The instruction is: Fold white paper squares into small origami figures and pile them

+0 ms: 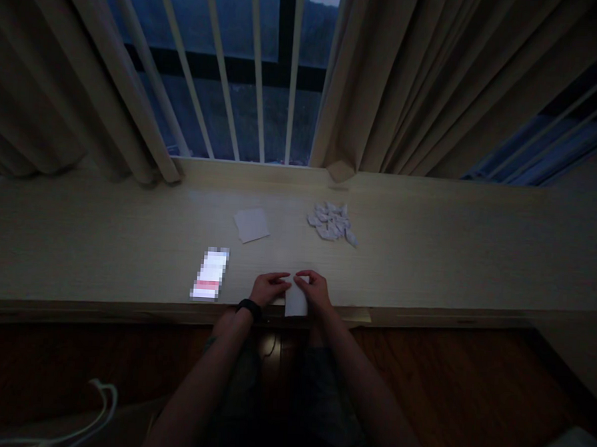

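Note:
A small white sheet of paper (296,301) is held near the front edge of the pale ledge (427,257). Its upper left corner is pinched by my left hand (270,289), which has a dark band on the wrist. My right hand (316,290) grips the same paper at its upper right, thumb and fingers closed on it. Farther back on the ledge lies a short stack of white paper squares (252,225). To the right of that stack sits a loose heap of several small folded or crumpled white paper pieces (331,222).
A lit phone (210,274), its screen blurred out, lies left of my hands. Behind the ledge are a barred window (234,107) and long beige curtains (410,82). A white cable (106,400) shows at lower left, above a dark wooden floor (445,384).

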{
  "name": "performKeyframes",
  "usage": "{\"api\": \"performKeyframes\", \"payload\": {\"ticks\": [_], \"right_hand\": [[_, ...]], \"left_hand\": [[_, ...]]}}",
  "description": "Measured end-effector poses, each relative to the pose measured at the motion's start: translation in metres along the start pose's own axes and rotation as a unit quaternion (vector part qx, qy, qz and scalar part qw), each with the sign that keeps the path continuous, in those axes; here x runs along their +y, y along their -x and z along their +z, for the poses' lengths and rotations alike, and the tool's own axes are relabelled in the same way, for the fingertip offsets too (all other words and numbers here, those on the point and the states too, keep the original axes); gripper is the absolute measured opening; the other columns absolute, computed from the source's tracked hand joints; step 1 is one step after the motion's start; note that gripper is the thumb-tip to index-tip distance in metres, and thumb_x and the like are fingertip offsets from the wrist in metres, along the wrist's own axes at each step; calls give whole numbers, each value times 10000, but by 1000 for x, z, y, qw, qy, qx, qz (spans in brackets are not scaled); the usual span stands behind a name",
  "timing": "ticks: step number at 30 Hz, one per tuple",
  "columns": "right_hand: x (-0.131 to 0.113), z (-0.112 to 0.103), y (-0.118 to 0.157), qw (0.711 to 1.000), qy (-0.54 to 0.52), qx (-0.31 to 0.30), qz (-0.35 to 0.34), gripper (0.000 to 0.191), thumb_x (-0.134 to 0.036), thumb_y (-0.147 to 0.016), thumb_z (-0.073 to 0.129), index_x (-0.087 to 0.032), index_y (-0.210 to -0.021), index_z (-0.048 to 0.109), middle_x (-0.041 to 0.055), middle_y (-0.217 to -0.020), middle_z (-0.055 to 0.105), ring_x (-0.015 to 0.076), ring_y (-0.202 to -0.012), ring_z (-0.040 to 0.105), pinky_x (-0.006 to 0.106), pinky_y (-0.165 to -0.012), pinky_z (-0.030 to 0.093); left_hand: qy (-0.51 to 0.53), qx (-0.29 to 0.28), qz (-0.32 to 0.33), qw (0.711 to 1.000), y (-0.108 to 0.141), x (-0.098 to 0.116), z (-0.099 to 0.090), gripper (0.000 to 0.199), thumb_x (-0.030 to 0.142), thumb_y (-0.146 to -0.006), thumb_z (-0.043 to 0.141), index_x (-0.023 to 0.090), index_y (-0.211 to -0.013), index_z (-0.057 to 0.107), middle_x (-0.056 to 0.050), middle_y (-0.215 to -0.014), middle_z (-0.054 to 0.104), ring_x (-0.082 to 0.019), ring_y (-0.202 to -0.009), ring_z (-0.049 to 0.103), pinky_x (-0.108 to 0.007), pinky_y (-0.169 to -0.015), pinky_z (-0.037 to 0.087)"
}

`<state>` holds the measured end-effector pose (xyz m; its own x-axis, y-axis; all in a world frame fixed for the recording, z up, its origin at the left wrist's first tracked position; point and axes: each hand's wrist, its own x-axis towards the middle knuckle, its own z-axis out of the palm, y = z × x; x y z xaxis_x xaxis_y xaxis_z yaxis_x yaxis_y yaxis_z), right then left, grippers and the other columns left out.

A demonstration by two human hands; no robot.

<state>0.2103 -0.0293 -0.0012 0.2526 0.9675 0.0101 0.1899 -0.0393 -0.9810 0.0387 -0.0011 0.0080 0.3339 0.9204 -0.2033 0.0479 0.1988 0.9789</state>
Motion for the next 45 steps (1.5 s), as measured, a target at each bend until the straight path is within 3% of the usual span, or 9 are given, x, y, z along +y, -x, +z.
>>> {"api": "performKeyframes", "payload": {"ticks": [20,27,31,35,38,40,43,45], "right_hand": [[1,0,0,1000,10,-5,-7,356,-475,-647,672,-174,-837,686,-46,-521,454,116,-500,397,231,-481,332],[-1,0,1,999,-40,-16,2,373,-447,-623,700,-168,-868,665,-18,-587,552,137,-552,491,243,-502,384],[-3,-1,0,991,-121,-40,46,462,-466,-637,699,-179,-988,607,-5,-639,615,149,-563,556,253,-514,428],[-1,-1,-2,988,-143,-32,58,494,-459,-616,719,-165,-992,590,23,-674,655,172,-594,605,276,-541,468],[1,0,-5,992,-109,-22,55,509,-449,-643,696,-147,-1037,582,48,-711,676,193,-635,631,308,-577,500],[-1,0,-6,998,-54,-4,25,497,-435,-692,655,-147,-1090,578,86,-850,697,213,-754,654,344,-665,523],[-6,0,-5,994,81,-11,-69,448,-401,-819,528,-177,-1207,554,111,-1158,633,219,-1026,608,386,-881,483],[-11,-1,-2,970,189,-56,-144,433,-377,-893,423,-191,-1270,523,92,-1304,541,214,-1207,491,398,-1011,392]], "left_hand": [[-31,21,21,999,1,-4,0,442,349,-624,764,126,-999,698,-58,-766,677,-138,-636,622,-251,-579,537],[-10,25,-1,1000,1,-1,1,466,370,-601,778,107,-977,698,-80,-758,697,-157,-637,636,-268,-580,540],[39,59,-6,997,0,-2,1,478,371,-584,784,110,-974,694,-68,-762,698,-169,-657,644,-306,-625,555],[49,80,-12,996,-3,-6,-1,473,357,-558,795,115,-952,699,-86,-839,704,-187,-708,656,-327,-666,559],[45,94,-23,994,-7,-8,0,463,339,-547,801,114,-940,702,-80,-805,701,-186,-707,656,-324,-674,561],[40,123,-29,991,-11,-8,1,441,321,-556,795,112,-933,701,-65,-745,690,-175,-683,652,-312,-664,562],[45,155,-43,986,-18,-6,2,407,281,-576,781,105,-932,695,-46,-696,670,-161,-638,644,-301,-629,565],[40,158,-57,985,-22,-3,2,392,253,-579,776,103,-931,693,-48,-703,669,-160,-623,644,-301,-609,565]]}}
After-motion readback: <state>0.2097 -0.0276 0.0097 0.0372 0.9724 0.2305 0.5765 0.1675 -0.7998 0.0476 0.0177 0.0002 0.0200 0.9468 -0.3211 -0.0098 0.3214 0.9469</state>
